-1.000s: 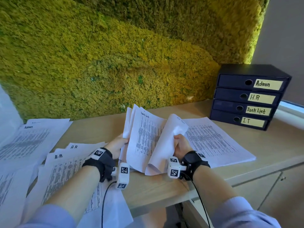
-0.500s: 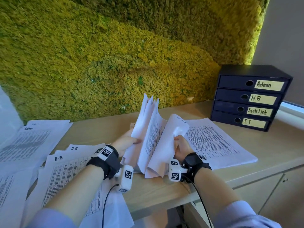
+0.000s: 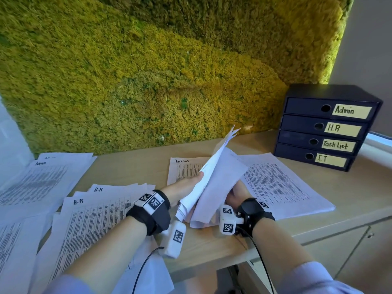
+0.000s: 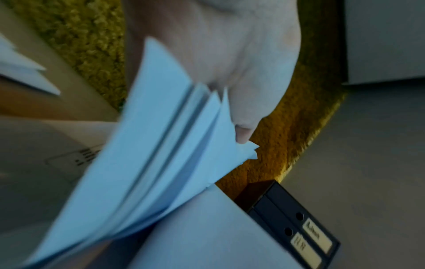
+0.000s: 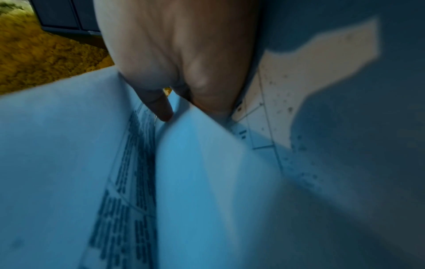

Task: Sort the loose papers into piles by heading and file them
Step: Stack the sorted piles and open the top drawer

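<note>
At the left edge of the head view lies the Admin pile point(image 3: 40, 179), and right of it, at lower left, the H.R pile point(image 3: 93, 211), both fanned loosely on the desk point(image 3: 131, 166). At centre a Task List sheet point(image 3: 184, 168) lies flat, and just in front of it the left hand point(image 3: 180, 188) holds the sheaf point(image 3: 210, 177) from its left face, thumb along the paper in the left wrist view; how the other fingers lie cannot be told. The sheaf stands nearly on edge, its long axis running from the near desk edge up and away toward the upper right of the frame, corners splayed at the top. The right hand point(image 3: 235, 194) sits just right of it, pinching one sheet curled off the sheaf's right face, a fingertip in the fold in the right wrist view. Further right a stack point(image 3: 282, 185) lies flat; its heading is hidden. At the far right stands the file box point(image 3: 326, 126), drawers marked Admin, H.R, Task List, IT, well apart from both hands. Sorting looks unfinished. If the sheaf goes with the Task List sheet, that spot lies just beyond and left of it, nearer the left hand.
</note>
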### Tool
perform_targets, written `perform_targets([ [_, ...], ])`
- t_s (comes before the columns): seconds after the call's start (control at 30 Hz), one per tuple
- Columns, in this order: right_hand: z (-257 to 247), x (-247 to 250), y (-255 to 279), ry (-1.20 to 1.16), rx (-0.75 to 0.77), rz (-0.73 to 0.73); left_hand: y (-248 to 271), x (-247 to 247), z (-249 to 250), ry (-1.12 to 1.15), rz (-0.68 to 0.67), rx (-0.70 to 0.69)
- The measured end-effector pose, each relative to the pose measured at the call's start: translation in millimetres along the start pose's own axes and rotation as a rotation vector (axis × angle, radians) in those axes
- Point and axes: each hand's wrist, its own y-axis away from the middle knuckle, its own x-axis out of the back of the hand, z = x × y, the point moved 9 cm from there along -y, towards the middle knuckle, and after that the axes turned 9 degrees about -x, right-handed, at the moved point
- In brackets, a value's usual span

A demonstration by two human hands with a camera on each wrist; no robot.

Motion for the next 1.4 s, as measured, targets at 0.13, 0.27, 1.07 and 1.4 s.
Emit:
perform_targets([
  [0.13,-2,-4,3,-0.003,0.024,-0.049,-1,14,-12,0.161,0.088,0.079],
  [0.27,-2,-6,3,-0.025,0.019,-0.06,-3,26,-24,0.191,0.177,0.096],
  [1.07,-5,-23,25,0.258,0.003,-0.087,5,35,-26,0.137,0.216,0.082],
  [1.4,55,-107,30,2.154,-0.082,-0.177,10,94,-32,-0.147,0.41,0.087],
])
